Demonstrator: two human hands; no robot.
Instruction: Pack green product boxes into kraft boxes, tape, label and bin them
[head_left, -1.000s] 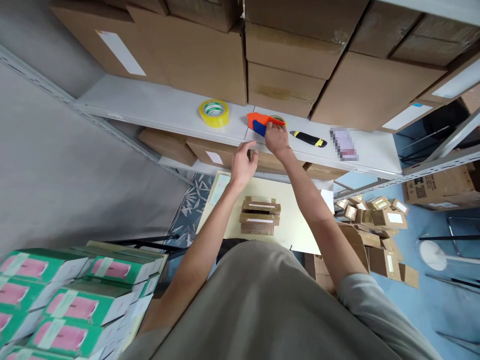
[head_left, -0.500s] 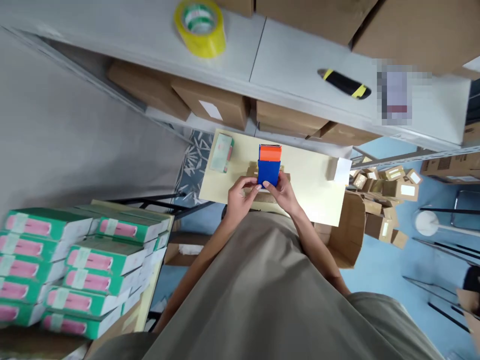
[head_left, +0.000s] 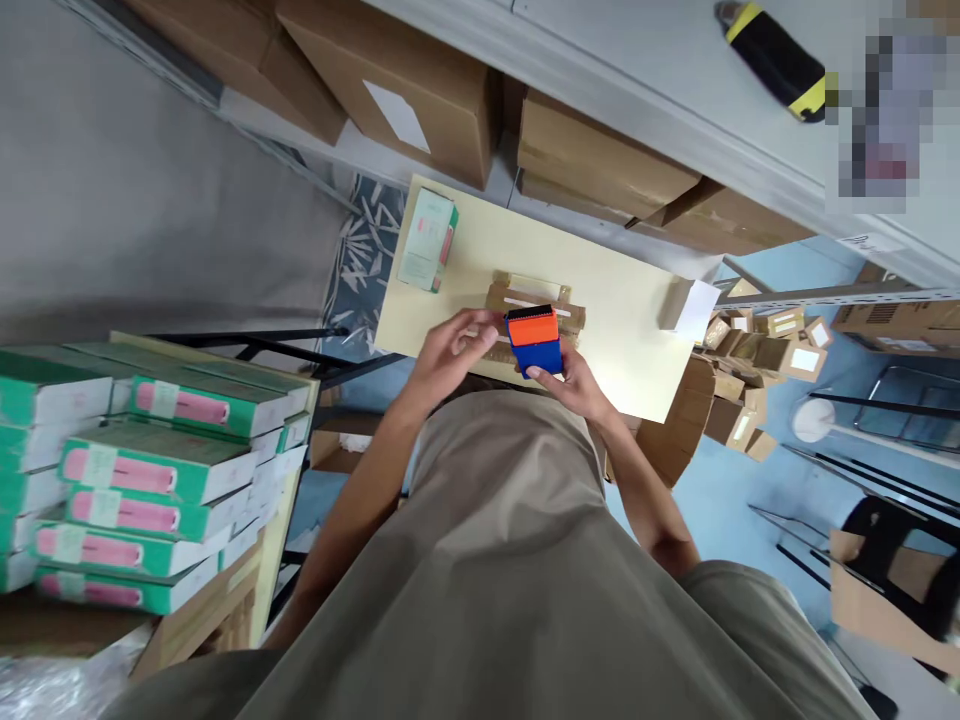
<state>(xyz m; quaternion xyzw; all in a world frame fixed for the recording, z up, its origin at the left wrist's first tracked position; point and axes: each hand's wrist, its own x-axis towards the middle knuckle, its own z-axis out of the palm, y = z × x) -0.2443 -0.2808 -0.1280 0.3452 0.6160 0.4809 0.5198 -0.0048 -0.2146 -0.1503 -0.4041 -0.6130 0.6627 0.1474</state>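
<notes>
A blue-and-orange block (head_left: 534,340) with a black toothed edge along its top is held over the table; I cannot make out its exact kind. My right hand (head_left: 579,385) grips it at the lower right, thumb across the blue front. To its left, my left hand (head_left: 450,360) is apart from the block, fingers loosely spread with nothing visible in them. Behind the block, a flat piece of brown cardboard (head_left: 502,297) with taped parts lies on the cream table (head_left: 622,300), partly hidden by the block and my hands.
A green-and-white box (head_left: 427,240) lies at the table's left, a small white box (head_left: 686,308) at its right. Green boxes (head_left: 127,470) are stacked lower left. Cartons (head_left: 397,85) fill the shelf ahead; a black-and-yellow cutter (head_left: 776,60) lies above. Small cartons (head_left: 780,350) pile up right.
My left hand has let go of the block and moved left, its fingers opening. The block now tilts slightly in my right hand. The view has shifted, and the yellow tape roll has left it.
</notes>
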